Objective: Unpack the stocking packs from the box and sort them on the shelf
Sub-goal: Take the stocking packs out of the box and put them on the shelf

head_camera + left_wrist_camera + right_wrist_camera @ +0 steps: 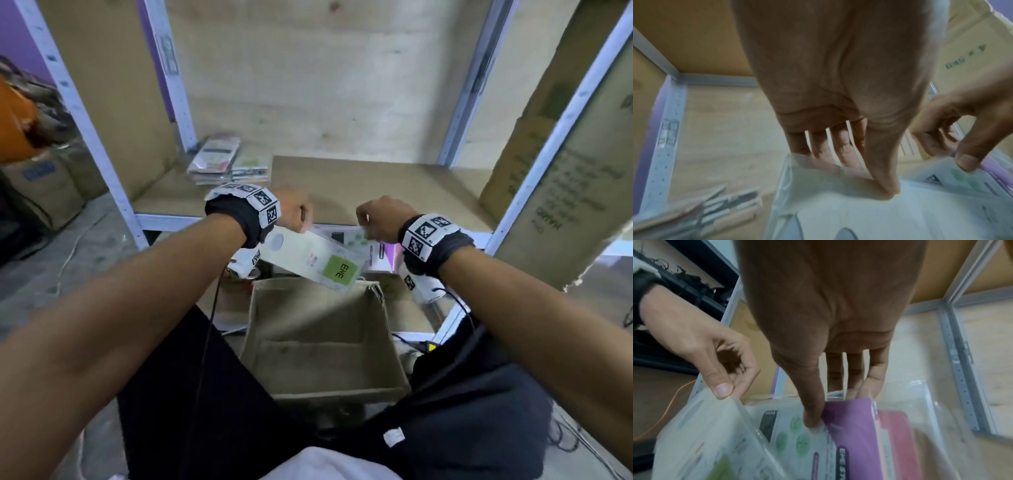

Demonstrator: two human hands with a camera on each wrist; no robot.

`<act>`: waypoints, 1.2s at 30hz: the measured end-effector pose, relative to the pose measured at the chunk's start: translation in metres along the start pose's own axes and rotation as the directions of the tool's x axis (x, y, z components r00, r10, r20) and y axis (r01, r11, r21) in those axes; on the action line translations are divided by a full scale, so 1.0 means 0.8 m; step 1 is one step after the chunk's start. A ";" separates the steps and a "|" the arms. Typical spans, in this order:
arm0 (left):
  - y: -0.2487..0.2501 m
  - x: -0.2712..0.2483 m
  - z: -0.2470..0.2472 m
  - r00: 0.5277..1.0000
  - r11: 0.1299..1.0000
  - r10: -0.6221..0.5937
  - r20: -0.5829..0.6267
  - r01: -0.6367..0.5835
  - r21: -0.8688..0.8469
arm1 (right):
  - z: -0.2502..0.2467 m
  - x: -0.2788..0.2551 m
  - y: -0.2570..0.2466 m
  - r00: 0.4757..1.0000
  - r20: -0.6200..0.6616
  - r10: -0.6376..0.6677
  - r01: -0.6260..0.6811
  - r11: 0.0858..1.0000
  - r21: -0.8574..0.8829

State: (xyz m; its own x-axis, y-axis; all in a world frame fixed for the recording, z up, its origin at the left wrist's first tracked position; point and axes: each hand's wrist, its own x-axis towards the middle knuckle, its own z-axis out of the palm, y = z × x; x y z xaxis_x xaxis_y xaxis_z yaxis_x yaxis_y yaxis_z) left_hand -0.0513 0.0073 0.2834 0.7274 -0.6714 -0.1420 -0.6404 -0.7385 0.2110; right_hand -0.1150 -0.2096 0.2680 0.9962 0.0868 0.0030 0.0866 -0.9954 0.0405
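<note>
Left hand [294,214] pinches white plastic-wrapped stocking pack w/ green label [317,257], right hand [380,219] pinches several packs incl purple one [851,426], above brown cardboard box [322,342]

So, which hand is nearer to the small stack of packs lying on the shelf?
Left. The left hand is just in front of the stack of packs; the right hand is farther to the right.

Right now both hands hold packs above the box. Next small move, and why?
Probably carry the green-label pack in the left hand onto the pile at the shelf's back left. The right hand holds several other packs, and the box looks empty.
</note>
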 end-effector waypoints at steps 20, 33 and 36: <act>-0.110 0.025 -0.108 0.881 0.848 -0.336 -0.333 0.129 -0.514 | -0.070 0.076 0.081 0.958 -0.123 0.258 -0.125 0.765 0.632; -0.250 0.112 -0.037 0.660 0.354 -0.711 -0.243 0.037 -0.934 | 0.012 0.241 -0.001 0.952 0.104 0.287 -0.135 0.091 0.987; -0.294 0.127 -0.060 0.628 0.281 -0.754 -0.192 0.045 -0.959 | -0.004 0.285 -0.027 0.965 0.109 0.240 -0.116 0.013 0.993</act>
State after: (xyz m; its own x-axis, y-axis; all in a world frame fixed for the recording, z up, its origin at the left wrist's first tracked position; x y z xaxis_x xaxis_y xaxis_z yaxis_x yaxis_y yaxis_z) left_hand 0.1847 0.1158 0.2660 0.9871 0.1475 -0.0629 0.0890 -0.1776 0.9801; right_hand 0.1102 -0.1683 0.2707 0.9824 -0.1597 -0.0965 -0.1076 -0.0625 -0.9922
